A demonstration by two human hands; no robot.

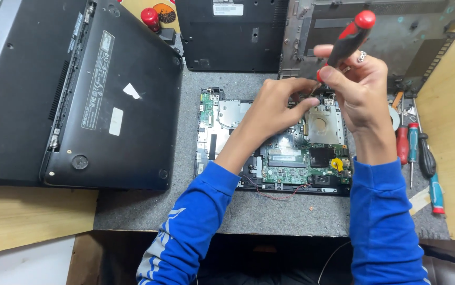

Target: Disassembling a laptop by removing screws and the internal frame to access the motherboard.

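An opened laptop base with a green circuit board (291, 158) lies on a grey mat. My right hand (359, 89) grips a red-and-black screwdriver (351, 34), tilted, its tip down at the board's far edge near a metal heat plate (323, 124). My left hand (275, 105) rests on the board, fingers pinched close to the screwdriver's tip. What the fingers pinch is hidden. Both arms wear blue sleeves.
A closed black laptop (100, 100) lies upside down at left, with another under it. Two more laptop shells (232, 31) stand at the back. Several screwdrivers (415, 148) lie at right beside the wooden edge. A red-handled tool (151, 18) sits at the back.
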